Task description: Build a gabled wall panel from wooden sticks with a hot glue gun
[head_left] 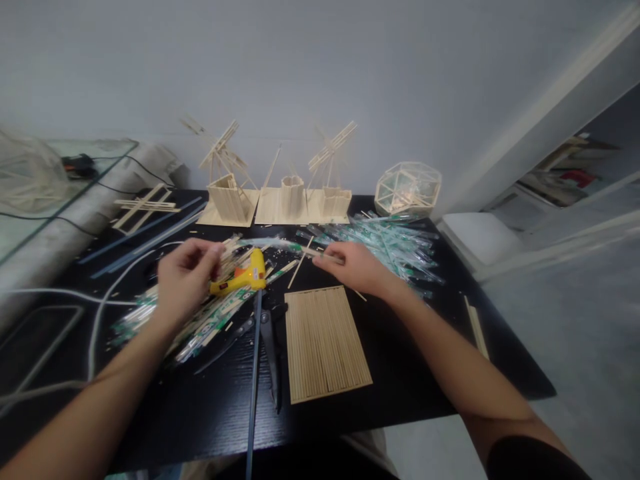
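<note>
My right hand (353,267) is closed on a pair of wooden chopsticks (316,253) that point left, partly inside a clear plastic wrapper (273,243) with green print. Toward the wrapper's other end, my left hand (187,270) is pinched; the wrapper is blurred there and its end at the fingertips is faint. Below the hands lies a flat panel of sticks (327,343) set side by side. A yellow glue gun (256,270) rests on a heap of wrapped chopsticks (213,323), with a bluish glue stick (254,380) reaching to the front edge. Dark-handled pliers (270,353) lie left of the panel.
Stick models with windmill blades (230,200) stand on bases along the wall, beside a round stick tower (293,197). A faceted stick frame (407,189) sits at back right, behind a pile of wrappers (385,247). A white cable (97,320) crosses the black table's left side.
</note>
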The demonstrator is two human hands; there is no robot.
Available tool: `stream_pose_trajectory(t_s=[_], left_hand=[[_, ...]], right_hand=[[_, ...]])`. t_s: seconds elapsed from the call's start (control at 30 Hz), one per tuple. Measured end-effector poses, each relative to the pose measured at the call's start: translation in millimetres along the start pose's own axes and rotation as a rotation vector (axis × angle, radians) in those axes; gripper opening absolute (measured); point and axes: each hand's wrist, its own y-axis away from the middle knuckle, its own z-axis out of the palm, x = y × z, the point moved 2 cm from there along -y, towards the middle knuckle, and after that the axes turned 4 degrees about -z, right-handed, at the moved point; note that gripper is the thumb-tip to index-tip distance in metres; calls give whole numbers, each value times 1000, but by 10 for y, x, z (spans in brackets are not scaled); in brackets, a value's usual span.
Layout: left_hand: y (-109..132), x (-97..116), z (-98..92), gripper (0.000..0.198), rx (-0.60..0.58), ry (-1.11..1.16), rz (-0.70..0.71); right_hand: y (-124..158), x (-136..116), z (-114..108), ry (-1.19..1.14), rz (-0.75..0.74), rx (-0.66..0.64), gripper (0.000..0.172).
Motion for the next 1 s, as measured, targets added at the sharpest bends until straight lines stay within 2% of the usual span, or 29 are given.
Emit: stream_pose_trajectory(t_s=[0.07, 0.13, 0.2, 0.27, 0.33, 0.4, 0.43, 0.53, 0.57, 0.67, 0.7, 0.83, 0.9, 1.0], left_hand=[[-55, -12, -61, 21, 93, 51, -4], [-87, -23, -84, 23, 144, 82, -1], [-94, -37, -70, 23, 149, 74, -1], [-74, -46, -26, 24, 111, 38, -2], [-26, -44, 33, 23, 51, 10, -6], [43, -24, 106, 24, -47, -32, -1], [83, -9, 147, 24, -113, -62, 9], [203, 41, 265, 26, -307, -142, 75], [236, 54, 296, 26, -356, -154, 107], [305, 72, 359, 22, -437, -166, 202], [317, 71, 370, 21, -447, -171, 225], [318, 44, 369, 20, -424, -188, 246], [294, 27, 343, 23, -364, -163, 240], [245, 1, 286, 22, -240, -183, 250]], right_hand=[[-31, 52, -76, -234, 38, 130, 39], [-55, 88, -145, -609, 62, 240, 42], [-67, 98, -186, -916, 65, 312, 44], [-62, 77, -185, -997, 55, 346, 43], [-33, 24, -139, -856, 30, 356, 35], [15, -58, -53, -586, -32, 325, 19], [42, -104, 4, -454, -69, 285, 16], [121, -223, 197, -180, -167, 97, 32], [143, -249, 257, -124, -187, 32, 32], [180, -292, 388, -6, -231, -110, 14], [182, -296, 407, 25, -237, -137, 11], [133, -243, 314, 117, -191, -135, 24], [78, -155, 151, 187, -111, -57, 23], [-12, 82, -193, 354, 122, 122, 23]])
